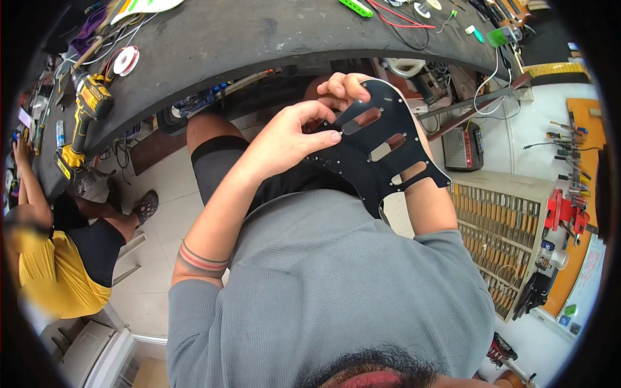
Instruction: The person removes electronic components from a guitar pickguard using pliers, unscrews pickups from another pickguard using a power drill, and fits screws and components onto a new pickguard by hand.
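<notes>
A black guitar pickguard (362, 152) with three oblong pickup slots and several small holes is held up in front of my body, above my lap. My right hand (349, 89) supports it from behind, with fingers curled around its upper left edge. Skin behind the plate shows through the slots; most of my right hand is hidden. My left hand (296, 136) is closed at the left edge, with its thumb lying against the black face and its index finger near the rim. Whether a small part is between those fingers, I cannot make out.
A dark workbench (259, 32) curves ahead, with a yellow cordless drill (90, 107), a solder spool (126, 61), and red leads (404, 19). Another person in a yellow shirt (65, 278) sits at left. A drawer cabinet (495, 226) and an amplifier (462, 147) stand right.
</notes>
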Tool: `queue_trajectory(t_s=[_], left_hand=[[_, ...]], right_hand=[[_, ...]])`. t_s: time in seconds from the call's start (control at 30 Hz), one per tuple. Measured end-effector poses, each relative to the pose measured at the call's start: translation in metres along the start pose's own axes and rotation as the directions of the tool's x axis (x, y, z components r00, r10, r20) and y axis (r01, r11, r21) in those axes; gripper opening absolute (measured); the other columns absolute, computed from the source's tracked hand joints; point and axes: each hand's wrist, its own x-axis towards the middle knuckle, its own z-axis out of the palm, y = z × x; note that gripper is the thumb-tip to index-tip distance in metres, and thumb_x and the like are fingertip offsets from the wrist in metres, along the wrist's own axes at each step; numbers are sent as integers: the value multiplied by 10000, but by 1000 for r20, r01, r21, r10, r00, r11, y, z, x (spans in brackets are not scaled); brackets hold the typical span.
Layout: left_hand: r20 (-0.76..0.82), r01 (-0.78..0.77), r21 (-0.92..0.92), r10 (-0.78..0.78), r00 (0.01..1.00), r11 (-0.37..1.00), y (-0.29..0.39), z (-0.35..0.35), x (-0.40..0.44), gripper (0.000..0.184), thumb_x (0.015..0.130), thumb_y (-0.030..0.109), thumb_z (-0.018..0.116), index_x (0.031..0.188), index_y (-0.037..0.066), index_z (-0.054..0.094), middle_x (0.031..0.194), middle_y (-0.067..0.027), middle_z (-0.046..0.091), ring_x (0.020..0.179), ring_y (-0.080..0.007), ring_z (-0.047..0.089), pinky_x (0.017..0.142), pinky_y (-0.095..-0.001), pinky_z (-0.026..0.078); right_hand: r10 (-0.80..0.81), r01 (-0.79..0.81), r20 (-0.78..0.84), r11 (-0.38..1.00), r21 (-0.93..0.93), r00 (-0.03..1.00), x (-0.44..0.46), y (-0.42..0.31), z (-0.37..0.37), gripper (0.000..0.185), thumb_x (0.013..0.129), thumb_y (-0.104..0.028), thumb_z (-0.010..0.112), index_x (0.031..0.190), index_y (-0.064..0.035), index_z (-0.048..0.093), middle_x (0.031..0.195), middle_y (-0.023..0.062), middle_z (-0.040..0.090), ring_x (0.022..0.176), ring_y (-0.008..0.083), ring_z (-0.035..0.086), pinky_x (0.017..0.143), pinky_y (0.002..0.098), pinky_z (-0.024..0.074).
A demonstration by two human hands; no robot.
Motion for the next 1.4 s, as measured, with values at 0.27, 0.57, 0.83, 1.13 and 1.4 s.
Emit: queue_trajectory(t_s=[0.27,0.57,0.83,1.13,1.4], left_hand=[[113,62,-109,-49,992,992,-54,25,-5,219,989,135,851,1143,58,714,1037,40,697,938,-65,620,874,-274,529],[102,-72,53,66,993,996,-60,34,-1,164,980,84,810,1085,16,703,1111,-18,635,994,-114,616,893,-283,511],[39,-82,88,79,996,993,-59,44,5,157,948,60,792,1048,19,678,1014,-33,634,934,-151,618,865,-312,516],[53,-125,105,120,991,987,-63,46,0,147,947,10,779,1034,20,661,1071,-31,615,995,-144,612,912,-298,509],[26,-230,218,230,973,948,-57,50,-2,173,908,-30,753,1007,23,622,976,-54,597,941,-177,614,866,-319,509]], right_hand=[[277,-318,-163,874,-368,947,-56,18,-20,226,1095,-157,681,1294,-52,662,1139,1,716,1057,74,677,925,264,566],[211,-211,-89,676,-706,973,-86,47,-49,484,896,-298,824,1271,-50,643,1157,51,669,1050,189,647,982,349,527],[300,-398,-262,708,-584,917,-78,26,-24,348,919,-299,847,1115,-69,674,1061,9,640,988,180,615,949,335,503],[187,-159,-14,793,-587,982,-71,58,-70,234,1081,-249,685,1211,-56,708,965,-26,660,931,61,652,867,258,552],[161,-164,-48,858,-486,986,-71,61,-57,243,1179,-314,529,1130,-131,682,941,-112,606,868,-12,591,739,201,500]])
